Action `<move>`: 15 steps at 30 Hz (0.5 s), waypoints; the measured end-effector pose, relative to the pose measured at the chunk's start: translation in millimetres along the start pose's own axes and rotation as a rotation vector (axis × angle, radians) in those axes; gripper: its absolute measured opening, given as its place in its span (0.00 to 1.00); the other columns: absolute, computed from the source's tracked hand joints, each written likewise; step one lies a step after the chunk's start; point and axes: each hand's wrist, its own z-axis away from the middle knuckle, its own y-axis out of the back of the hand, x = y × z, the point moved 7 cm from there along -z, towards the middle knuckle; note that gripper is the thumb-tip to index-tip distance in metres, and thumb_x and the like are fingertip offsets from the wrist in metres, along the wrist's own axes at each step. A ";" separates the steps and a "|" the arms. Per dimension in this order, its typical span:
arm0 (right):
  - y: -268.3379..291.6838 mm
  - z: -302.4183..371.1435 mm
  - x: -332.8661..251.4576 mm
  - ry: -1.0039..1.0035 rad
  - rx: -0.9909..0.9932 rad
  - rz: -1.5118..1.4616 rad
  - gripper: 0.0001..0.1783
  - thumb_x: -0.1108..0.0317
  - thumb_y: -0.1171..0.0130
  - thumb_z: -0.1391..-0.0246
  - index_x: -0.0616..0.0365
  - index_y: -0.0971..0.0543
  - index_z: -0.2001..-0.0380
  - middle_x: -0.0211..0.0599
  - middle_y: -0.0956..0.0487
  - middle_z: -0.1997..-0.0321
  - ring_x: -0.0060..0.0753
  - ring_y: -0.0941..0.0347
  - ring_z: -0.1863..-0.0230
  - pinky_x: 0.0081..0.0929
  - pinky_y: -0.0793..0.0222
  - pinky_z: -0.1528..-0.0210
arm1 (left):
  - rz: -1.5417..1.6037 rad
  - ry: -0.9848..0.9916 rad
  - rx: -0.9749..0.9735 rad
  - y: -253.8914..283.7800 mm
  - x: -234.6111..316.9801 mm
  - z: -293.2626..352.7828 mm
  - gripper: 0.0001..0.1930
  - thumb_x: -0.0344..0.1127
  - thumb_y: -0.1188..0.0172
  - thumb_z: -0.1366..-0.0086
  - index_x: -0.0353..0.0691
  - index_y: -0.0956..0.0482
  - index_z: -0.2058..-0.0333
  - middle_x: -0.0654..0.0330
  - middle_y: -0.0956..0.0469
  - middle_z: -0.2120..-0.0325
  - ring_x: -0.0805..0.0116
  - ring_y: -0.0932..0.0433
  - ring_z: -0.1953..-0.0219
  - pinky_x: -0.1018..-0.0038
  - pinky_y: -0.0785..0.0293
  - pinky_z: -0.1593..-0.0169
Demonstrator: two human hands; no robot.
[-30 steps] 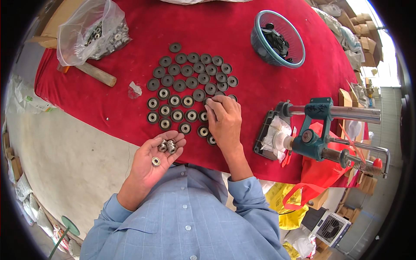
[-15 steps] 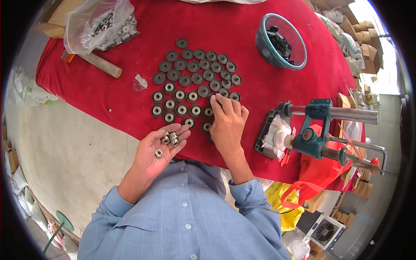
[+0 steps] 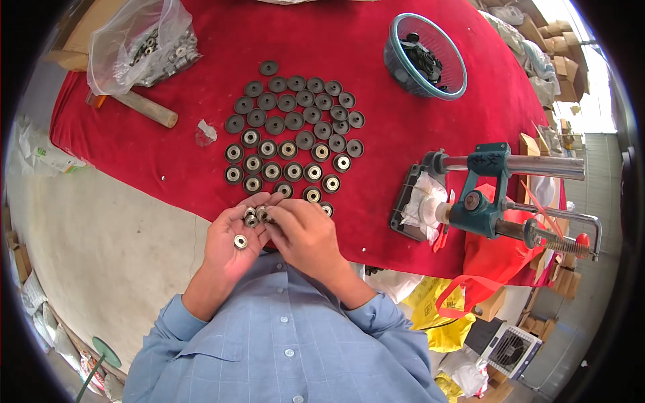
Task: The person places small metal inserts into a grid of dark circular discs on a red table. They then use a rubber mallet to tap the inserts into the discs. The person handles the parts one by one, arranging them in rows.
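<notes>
My left hand [image 3: 220, 247] lies palm up at the table's near edge, cupped under several small metal ball bearings. One bearing [image 3: 240, 241] rests apart on the palm; the others cluster by the fingers. My right hand [image 3: 312, 238] reaches over the cluster, thumb and fingers pinched on a bearing [image 3: 263, 213] there. Just beyond both hands, black round discs stand in rows on the red cloth. Those nearer me, such as this disc [image 3: 293, 172], have a shiny bearing in the middle. Farther ones, like the plain disc [image 3: 275, 125], show only a small central post.
A clear plastic bag [image 3: 127, 50] of metal parts stands at the far left, beside a wooden stick [image 3: 149, 109]. A blue-rimmed basket [image 3: 396, 57] with black pieces sits far right. A green hand press [image 3: 474, 201] stands at the right on the red cloth [image 3: 403, 127].
My right hand has come back from the discs on the right to the bearings in my left palm. Discs it covered now show bearings in them. The whole view has shifted slightly.
</notes>
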 end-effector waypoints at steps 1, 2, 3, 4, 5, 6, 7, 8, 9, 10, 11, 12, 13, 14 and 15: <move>5.8 -6.1 4.8 -0.013 0.013 -0.029 0.19 0.69 0.25 0.48 0.55 0.18 0.53 0.37 0.17 0.57 0.44 0.18 0.59 0.40 0.23 0.56 | 0.015 0.006 0.004 0.1 0.5 0.7 0.23 0.36 0.55 0.21 0.26 0.27 0.36 0.38 0.29 0.31 0.47 0.29 0.28 0.54 0.30 0.26; 15.8 -14.1 17.8 -0.053 0.082 -0.094 0.16 0.73 0.26 0.48 0.55 0.19 0.56 0.38 0.17 0.59 0.44 0.18 0.61 0.38 0.21 0.59 | 0.030 0.012 0.007 0.4 1.3 0.8 0.23 0.36 0.54 0.21 0.26 0.27 0.37 0.37 0.29 0.30 0.46 0.30 0.27 0.54 0.31 0.25; 29.3 -18.0 33.5 -0.198 0.120 -0.109 0.17 0.78 0.26 0.49 0.56 0.20 0.58 0.40 0.17 0.59 0.43 0.17 0.62 0.36 0.20 0.62 | 0.033 0.021 0.018 1.4 1.0 0.8 0.23 0.36 0.54 0.21 0.26 0.27 0.37 0.36 0.30 0.30 0.45 0.31 0.26 0.53 0.30 0.26; 47.9 -27.6 45.7 -0.183 0.199 -0.009 0.17 0.82 0.27 0.49 0.57 0.20 0.57 0.41 0.18 0.58 0.42 0.17 0.62 0.34 0.20 0.62 | 0.034 0.029 0.028 2.0 1.1 0.9 0.23 0.36 0.53 0.21 0.25 0.27 0.37 0.35 0.31 0.30 0.44 0.32 0.26 0.52 0.29 0.26; 59.9 -33.1 64.1 -0.150 0.257 0.041 0.17 0.81 0.28 0.49 0.59 0.20 0.57 0.43 0.17 0.57 0.44 0.17 0.61 0.36 0.19 0.59 | 0.034 0.040 0.039 2.7 1.2 1.0 0.23 0.35 0.53 0.21 0.24 0.27 0.37 0.34 0.32 0.30 0.42 0.32 0.25 0.52 0.29 0.26; 67.2 -35.3 82.8 -0.158 0.266 0.200 0.16 0.82 0.29 0.48 0.61 0.20 0.57 0.44 0.17 0.55 0.47 0.17 0.58 0.39 0.19 0.56 | 0.019 0.042 0.041 3.3 1.4 0.8 0.22 0.35 0.53 0.21 0.24 0.27 0.37 0.34 0.32 0.29 0.42 0.32 0.25 0.52 0.29 0.26; 72.0 -37.9 95.8 -0.189 0.258 0.204 0.15 0.82 0.29 0.47 0.61 0.20 0.57 0.46 0.17 0.55 0.50 0.17 0.55 0.42 0.19 0.54 | 0.007 0.043 0.041 3.9 1.6 0.3 0.22 0.36 0.53 0.20 0.24 0.27 0.37 0.33 0.32 0.29 0.42 0.33 0.25 0.52 0.28 0.26; 73.8 -39.8 106.5 -0.223 0.241 0.190 0.15 0.81 0.30 0.47 0.62 0.20 0.56 0.46 0.17 0.54 0.52 0.17 0.53 0.43 0.19 0.53 | -0.006 0.044 0.041 4.3 1.9 -0.5 0.22 0.36 0.54 0.20 0.24 0.27 0.37 0.33 0.33 0.29 0.42 0.33 0.25 0.52 0.28 0.26; 73.1 -40.1 113.4 -0.224 0.226 0.215 0.15 0.81 0.29 0.47 0.62 0.19 0.56 0.45 0.17 0.54 0.51 0.17 0.54 0.43 0.20 0.53 | -0.022 0.048 0.033 4.1 1.8 -0.7 0.22 0.36 0.54 0.20 0.25 0.27 0.37 0.34 0.32 0.29 0.43 0.32 0.26 0.53 0.29 0.26; 71.7 -40.3 118.3 -0.225 0.210 0.241 0.15 0.80 0.29 0.46 0.62 0.19 0.55 0.45 0.17 0.54 0.51 0.18 0.54 0.43 0.20 0.52 | -0.038 0.052 0.026 3.5 1.9 -0.8 0.23 0.37 0.55 0.20 0.25 0.26 0.37 0.35 0.31 0.29 0.44 0.31 0.26 0.54 0.30 0.26; 71.0 -40.0 120.4 -0.213 0.210 0.256 0.14 0.80 0.29 0.46 0.62 0.18 0.56 0.45 0.17 0.54 0.50 0.18 0.54 0.43 0.20 0.52 | -0.054 0.056 0.018 2.8 2.0 -1.1 0.23 0.37 0.55 0.20 0.26 0.26 0.37 0.36 0.30 0.30 0.45 0.31 0.26 0.55 0.31 0.25; 69.3 -39.6 120.6 -0.201 0.209 0.269 0.13 0.80 0.30 0.46 0.62 0.18 0.57 0.44 0.17 0.54 0.50 0.18 0.54 0.43 0.21 0.52 | -0.054 0.056 0.016 2.7 2.2 -0.9 0.23 0.37 0.55 0.20 0.26 0.26 0.37 0.36 0.30 0.30 0.45 0.31 0.26 0.55 0.31 0.25; 67.8 -39.0 120.7 -0.190 0.208 0.283 0.12 0.80 0.30 0.45 0.62 0.17 0.58 0.44 0.17 0.55 0.50 0.18 0.55 0.42 0.21 0.52 | -0.055 0.057 0.015 2.2 1.9 -0.8 0.23 0.37 0.55 0.20 0.26 0.26 0.37 0.36 0.30 0.30 0.45 0.31 0.26 0.55 0.30 0.25; 66.3 -38.3 122.0 -0.193 0.207 0.275 0.11 0.80 0.30 0.45 0.63 0.17 0.58 0.43 0.17 0.55 0.49 0.18 0.54 0.42 0.21 0.51 | -0.055 0.059 0.013 2.0 1.5 -0.7 0.23 0.38 0.55 0.20 0.26 0.25 0.37 0.36 0.29 0.30 0.45 0.31 0.26 0.56 0.30 0.26; 65.6 -37.9 122.8 -0.197 0.209 0.268 0.11 0.80 0.30 0.45 0.63 0.16 0.58 0.43 0.17 0.55 0.49 0.19 0.54 0.42 0.21 0.51 | -0.057 0.060 0.012 1.9 1.9 -0.6 0.23 0.38 0.55 0.20 0.26 0.25 0.37 0.36 0.29 0.30 0.45 0.31 0.26 0.56 0.30 0.26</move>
